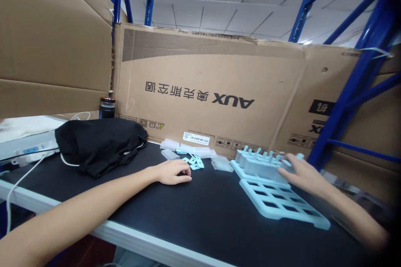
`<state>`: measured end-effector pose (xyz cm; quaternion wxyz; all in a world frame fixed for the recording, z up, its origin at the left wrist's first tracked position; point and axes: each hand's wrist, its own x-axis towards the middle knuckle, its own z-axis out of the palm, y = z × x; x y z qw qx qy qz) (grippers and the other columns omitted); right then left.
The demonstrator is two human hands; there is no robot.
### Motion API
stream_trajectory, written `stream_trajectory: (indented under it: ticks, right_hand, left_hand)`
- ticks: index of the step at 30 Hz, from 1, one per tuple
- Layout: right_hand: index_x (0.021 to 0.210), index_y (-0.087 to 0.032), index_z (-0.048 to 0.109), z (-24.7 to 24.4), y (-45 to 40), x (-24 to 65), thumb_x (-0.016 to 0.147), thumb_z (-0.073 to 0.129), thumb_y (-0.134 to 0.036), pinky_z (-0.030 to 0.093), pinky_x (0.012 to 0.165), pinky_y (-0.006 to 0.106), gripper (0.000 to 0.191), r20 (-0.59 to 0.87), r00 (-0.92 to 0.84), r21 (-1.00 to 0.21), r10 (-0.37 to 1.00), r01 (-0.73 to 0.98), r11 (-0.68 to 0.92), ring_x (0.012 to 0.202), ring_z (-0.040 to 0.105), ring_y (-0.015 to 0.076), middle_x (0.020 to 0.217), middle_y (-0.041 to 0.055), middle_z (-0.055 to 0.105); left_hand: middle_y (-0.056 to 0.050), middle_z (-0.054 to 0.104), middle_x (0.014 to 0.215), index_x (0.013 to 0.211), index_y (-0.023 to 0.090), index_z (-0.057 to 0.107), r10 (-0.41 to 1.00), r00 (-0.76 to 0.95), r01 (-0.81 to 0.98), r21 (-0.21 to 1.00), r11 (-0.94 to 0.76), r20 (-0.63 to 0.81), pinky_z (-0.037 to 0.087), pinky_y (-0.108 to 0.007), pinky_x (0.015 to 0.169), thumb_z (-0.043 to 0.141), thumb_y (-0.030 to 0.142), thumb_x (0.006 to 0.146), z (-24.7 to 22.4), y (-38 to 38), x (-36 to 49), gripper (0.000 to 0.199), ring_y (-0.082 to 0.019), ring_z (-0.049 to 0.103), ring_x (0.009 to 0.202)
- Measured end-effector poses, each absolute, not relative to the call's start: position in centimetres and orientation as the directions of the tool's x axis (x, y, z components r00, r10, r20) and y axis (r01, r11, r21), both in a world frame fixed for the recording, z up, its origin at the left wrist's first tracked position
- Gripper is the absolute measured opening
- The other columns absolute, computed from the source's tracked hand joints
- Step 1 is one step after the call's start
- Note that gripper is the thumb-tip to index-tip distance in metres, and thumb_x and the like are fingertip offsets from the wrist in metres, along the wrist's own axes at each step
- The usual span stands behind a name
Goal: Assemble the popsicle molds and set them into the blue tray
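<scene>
My left hand point(173, 172) rests on the black table, its fingers curled, beside a small pile of light blue plastic pieces point(196, 162); what its fingers hold, if anything, is hidden. At the right, my right hand point(302, 173) is at the right end of a row of translucent blue molds point(258, 167) with small upright handles. Its thumb and fingers are around the end mold. In front of the molds lies a light blue frame point(275, 203) with rectangular openings. Translucent pieces point(222, 163) lie between the pile and the molds.
A black cloth bag point(100, 144) lies at the left, with white cables and a power strip point(34, 150) beside it. A dark jar point(107, 107) stands behind. Large cardboard panels point(200, 66) and blue metal posts enclose the table's back. The metal table edge point(134, 240) runs along the front.
</scene>
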<state>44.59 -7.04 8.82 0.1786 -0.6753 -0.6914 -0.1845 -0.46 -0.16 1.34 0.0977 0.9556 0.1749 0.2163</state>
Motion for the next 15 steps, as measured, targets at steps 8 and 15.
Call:
stream_trajectory:
  ticks: [8, 15]
  right_hand:
    - [0.092, -0.019, 0.044, 5.5, -6.9, 48.7, 0.078, 0.047, -0.041, 0.039, 0.072, 0.033, 0.026, 0.437, 0.063, -0.017, 0.897, 0.998, -0.061, 0.079, 0.056, 0.0261, 0.082, 0.0149, 0.058]
    - [0.092, -0.019, 0.049, 5.6, -7.0, 49.0, 0.078, 0.053, -0.038, 0.039, 0.068, 0.030, 0.024, 0.448, 0.039, 0.019, 0.893, 0.998, -0.054, 0.076, 0.059, 0.0242, 0.078, 0.0135, 0.060]
  left_hand:
    - [-0.004, 0.058, 0.094, 0.091, 0.020, 0.060, 0.383, 0.847, 0.308, 0.245, -0.919, 0.369, 0.042, -0.028, 0.081, 0.049, 0.037, 0.089, 1.3, -0.1, -0.5, 0.021, -0.017, 0.055, 0.090]
    - [-0.004, 0.059, 0.095, 0.089, 0.020, 0.060, 0.383, 0.849, 0.311, 0.243, -0.919, 0.363, 0.042, -0.028, 0.082, 0.051, 0.034, 0.087, 1.4, -0.2, -0.4, 0.017, -0.017, 0.055, 0.090]
